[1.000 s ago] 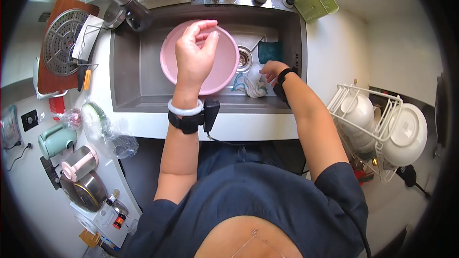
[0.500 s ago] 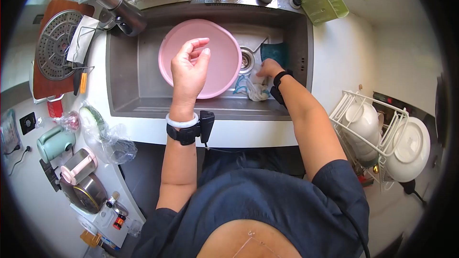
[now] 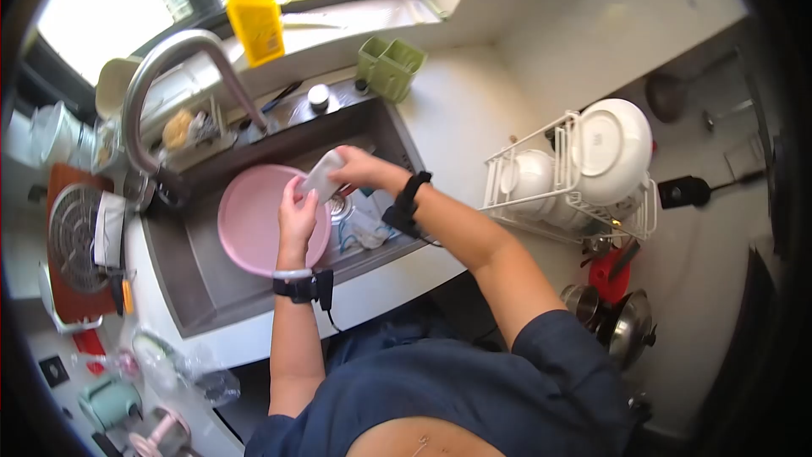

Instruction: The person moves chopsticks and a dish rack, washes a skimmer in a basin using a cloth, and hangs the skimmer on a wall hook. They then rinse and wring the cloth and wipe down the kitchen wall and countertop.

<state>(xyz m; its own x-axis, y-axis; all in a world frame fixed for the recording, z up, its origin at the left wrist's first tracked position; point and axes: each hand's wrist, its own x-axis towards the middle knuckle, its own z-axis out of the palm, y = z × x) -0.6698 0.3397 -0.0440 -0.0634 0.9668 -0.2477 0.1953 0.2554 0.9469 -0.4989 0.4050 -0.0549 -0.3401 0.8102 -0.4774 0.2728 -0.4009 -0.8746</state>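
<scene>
Over the pink basin [image 3: 254, 222], my left hand [image 3: 298, 220] holds the lower end of a white object [image 3: 320, 177] at the basin's one o'clock; my right hand [image 3: 362, 169] grips its right side. If it's slick, a loose pinch could drop it toward the crumpled cloth [image 3: 370, 236] at three o'clock.

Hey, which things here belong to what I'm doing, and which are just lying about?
Job, seemingly:
small white object, between left hand and right hand
pink basin
sink

Lying about:
yellow bottle
green caddy
large white bowl
</scene>
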